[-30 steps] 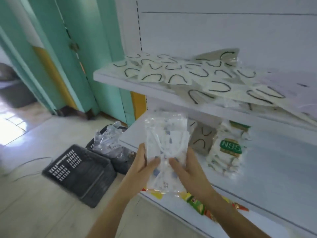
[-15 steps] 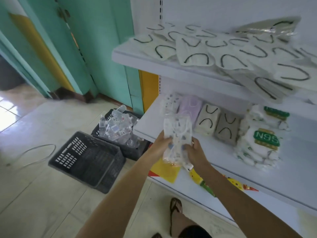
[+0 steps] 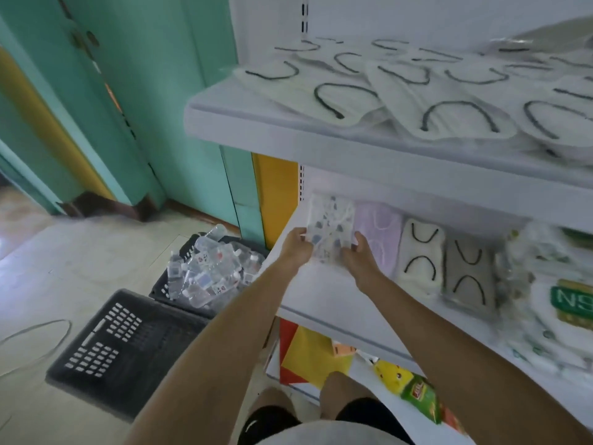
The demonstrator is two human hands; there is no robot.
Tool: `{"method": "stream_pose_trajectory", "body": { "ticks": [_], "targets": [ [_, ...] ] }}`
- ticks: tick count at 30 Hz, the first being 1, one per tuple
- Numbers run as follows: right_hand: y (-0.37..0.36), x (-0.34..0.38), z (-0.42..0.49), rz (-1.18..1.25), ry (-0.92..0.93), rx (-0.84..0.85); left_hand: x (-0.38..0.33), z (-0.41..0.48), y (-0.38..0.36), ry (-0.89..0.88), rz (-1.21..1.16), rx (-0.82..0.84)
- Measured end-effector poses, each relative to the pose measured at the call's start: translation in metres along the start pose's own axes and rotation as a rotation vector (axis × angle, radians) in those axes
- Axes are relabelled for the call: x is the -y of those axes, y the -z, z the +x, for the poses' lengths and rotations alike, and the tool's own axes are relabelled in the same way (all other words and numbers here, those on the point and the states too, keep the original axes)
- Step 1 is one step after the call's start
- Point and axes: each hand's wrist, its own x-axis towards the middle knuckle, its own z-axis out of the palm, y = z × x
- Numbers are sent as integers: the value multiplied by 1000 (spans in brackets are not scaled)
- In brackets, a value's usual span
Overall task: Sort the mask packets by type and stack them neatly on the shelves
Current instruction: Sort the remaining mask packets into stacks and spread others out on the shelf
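A clear packet of patterned masks (image 3: 330, 229) with blue and grey prints lies at the left end of the middle shelf (image 3: 321, 290). My left hand (image 3: 296, 248) grips its left edge and my right hand (image 3: 357, 256) grips its right edge. To its right sit a purple mask packet (image 3: 380, 232), a white packet with black ear loops (image 3: 420, 255) and a grey packet with black loops (image 3: 468, 274). Further right are green-labelled packets (image 3: 564, 300). Several white masks with black loops (image 3: 433, 97) are spread over the top shelf (image 3: 288, 133).
On the floor to the left stand an empty black crate (image 3: 109, 351) and a second crate full of clear packets (image 3: 208, 271). Colourful snack packs (image 3: 414, 393) lie on the bottom shelf. A teal door and wall stand at the left. My knees show below.
Both hands carried the patterned packet forward from in front of my chest to the left end of the middle shelf. The camera came closer to the shelf.
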Motion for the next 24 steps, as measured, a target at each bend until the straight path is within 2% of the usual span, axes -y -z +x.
{"method": "stream_pose_trajectory", "body": {
  "ticks": [5, 7, 11, 17, 20, 22, 24],
  "targets": [
    [-16, -9, 62, 12, 57, -195, -6, 75, -7, -148, 179, 27],
    [-17, -11, 78, 18, 34, -122, -7, 94, -9, -182, 212, 78],
    [-15, -17, 89, -92, -40, 69, 8, 107, -12, -204, 549, 217],
    [-14, 0, 82, -269, -18, 104, 30, 105, -10, -352, 739, 291],
    [-18, 5, 79, -327, 68, 84, 37, 111, -10, -399, 814, 244],
    [-17, 3, 76, -463, 149, 5, 39, 114, -12, -404, 827, 199],
    [-8, -5, 71, -552, 254, -197, 40, 112, -15, -407, 851, 181]
  ]
}}
